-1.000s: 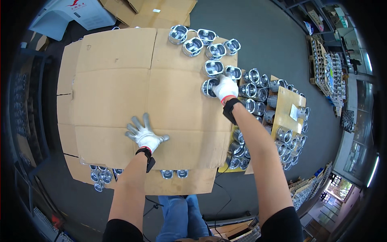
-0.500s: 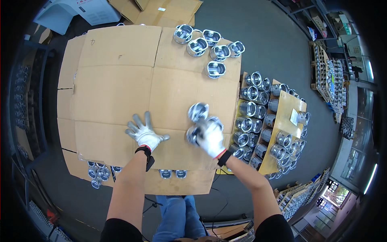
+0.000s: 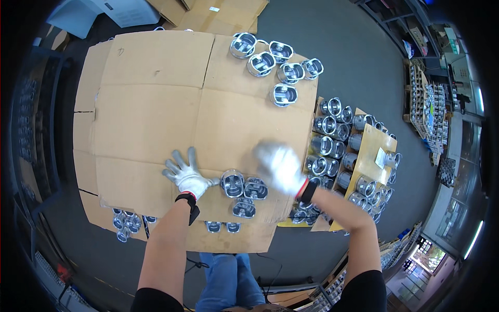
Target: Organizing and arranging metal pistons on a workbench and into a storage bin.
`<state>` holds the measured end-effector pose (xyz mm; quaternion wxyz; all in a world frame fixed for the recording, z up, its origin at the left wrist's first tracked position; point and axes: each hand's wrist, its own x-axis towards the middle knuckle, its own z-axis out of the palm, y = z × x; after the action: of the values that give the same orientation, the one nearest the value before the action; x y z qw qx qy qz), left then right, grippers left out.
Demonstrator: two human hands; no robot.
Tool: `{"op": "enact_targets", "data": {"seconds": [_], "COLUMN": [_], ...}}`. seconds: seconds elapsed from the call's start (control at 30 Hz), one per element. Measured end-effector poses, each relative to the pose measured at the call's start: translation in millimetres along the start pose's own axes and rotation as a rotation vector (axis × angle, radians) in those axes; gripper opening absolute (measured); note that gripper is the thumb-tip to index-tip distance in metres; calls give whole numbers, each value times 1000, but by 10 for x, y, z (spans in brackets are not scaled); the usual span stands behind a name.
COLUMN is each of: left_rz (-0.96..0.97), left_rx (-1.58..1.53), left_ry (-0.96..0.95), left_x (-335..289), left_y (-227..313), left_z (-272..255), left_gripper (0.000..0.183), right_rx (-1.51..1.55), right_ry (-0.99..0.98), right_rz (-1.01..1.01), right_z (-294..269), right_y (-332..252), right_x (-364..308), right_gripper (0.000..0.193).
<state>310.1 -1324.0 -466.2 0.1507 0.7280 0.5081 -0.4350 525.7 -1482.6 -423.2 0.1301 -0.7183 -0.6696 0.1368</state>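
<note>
My left hand [image 3: 189, 177], in a white glove with grey fingertips, lies flat on the brown cardboard [image 3: 145, 122] with its fingers spread. Just beside its thumb stand three shiny metal pistons in a tight group: one piston [image 3: 232, 183] at the left, another piston [image 3: 255, 187] at the right, and a third piston [image 3: 244, 207] nearer me. To the right of this group, my gloved right hand [image 3: 280, 165] is over the cardboard, apart from the pistons. Motion smears its fingers, so whether anything is in them is hidden.
Several more pistons [image 3: 284, 95] stand at the cardboard's far right corner. Right of the table, stacked rows of pistons [image 3: 325, 125] stand beside a tan board [image 3: 371, 156]. Further pistons [image 3: 213, 226] show below the near edge. Flattened boxes [image 3: 223, 15] lie beyond the far edge.
The three pistons have shifted left and toward me, close to my left thumb. My right hand has come off them and moved right. My left hand has stayed in place.
</note>
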Motion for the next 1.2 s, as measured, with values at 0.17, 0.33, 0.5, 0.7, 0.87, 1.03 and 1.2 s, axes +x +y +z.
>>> {"op": "enact_targets", "data": {"seconds": [0.17, 0.33, 0.5, 0.7, 0.87, 1.03, 1.2], "left_rz": [35, 42, 45, 73, 61, 35, 25], "left_rx": [-39, -55, -75, -83, -82, -21, -35], "left_ry": [-45, -33, 19, 56, 0, 28, 19], "left_x": [3, 13, 25, 35, -19, 23, 21], "left_y": [15, -4, -63, -45, -20, 14, 4], "left_z": [-66, -51, 12, 54, -47, 48, 60], "left_gripper": [140, 138, 133, 132, 139, 136, 137], "right_rx": [-392, -351, -414, -260, -247, -132, -72], "right_ry": [10, -372, -457, -266, -166, -179, -168], "right_rz": [320, 436, 469, 507, 282, 26, -87], "right_z": [-453, -426, -377, -236, -49, 73, 91], "right_y": [1033, 1359, 1304, 1196, 613, 49, -9], "right_x": [1105, 1694, 1880, 1745, 1265, 904, 723], "right_gripper": [76, 95, 93, 49, 32, 30, 33]}}
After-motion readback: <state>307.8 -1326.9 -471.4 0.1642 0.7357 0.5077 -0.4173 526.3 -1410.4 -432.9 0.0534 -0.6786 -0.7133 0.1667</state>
